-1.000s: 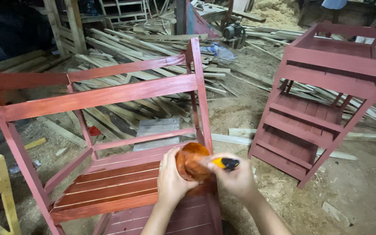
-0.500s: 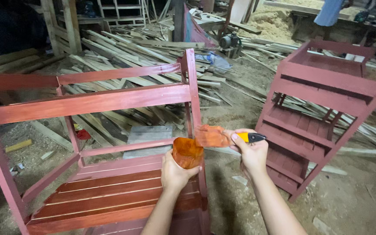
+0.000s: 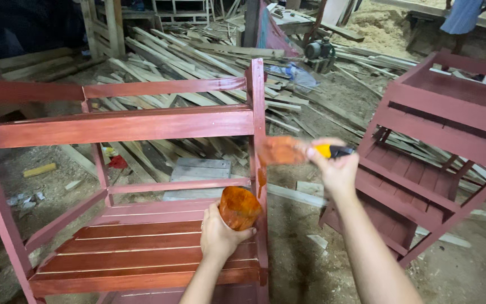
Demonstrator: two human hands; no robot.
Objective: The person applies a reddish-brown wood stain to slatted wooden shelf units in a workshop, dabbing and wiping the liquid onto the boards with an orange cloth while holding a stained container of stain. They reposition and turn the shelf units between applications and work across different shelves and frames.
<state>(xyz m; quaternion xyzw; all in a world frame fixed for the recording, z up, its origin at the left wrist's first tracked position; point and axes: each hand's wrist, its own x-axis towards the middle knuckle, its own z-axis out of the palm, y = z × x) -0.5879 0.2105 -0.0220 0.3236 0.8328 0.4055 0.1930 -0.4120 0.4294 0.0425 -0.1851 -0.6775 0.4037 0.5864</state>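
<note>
Head view, plank pile (image 3: 198, 56) behind rack (image 3: 142, 126)

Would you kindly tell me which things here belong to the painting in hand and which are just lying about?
In use:
brush in right hand
paint cup in left hand
red rack

Lying about:
second red rack
loose planks
motor
sawdust

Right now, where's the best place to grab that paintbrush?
Likely the yellow-and-black handle end of the paintbrush, approached from the right. It lies roughly level, wet stained bristles pointing left at the red rack's post, and the right hand already wraps the handle there.
</note>
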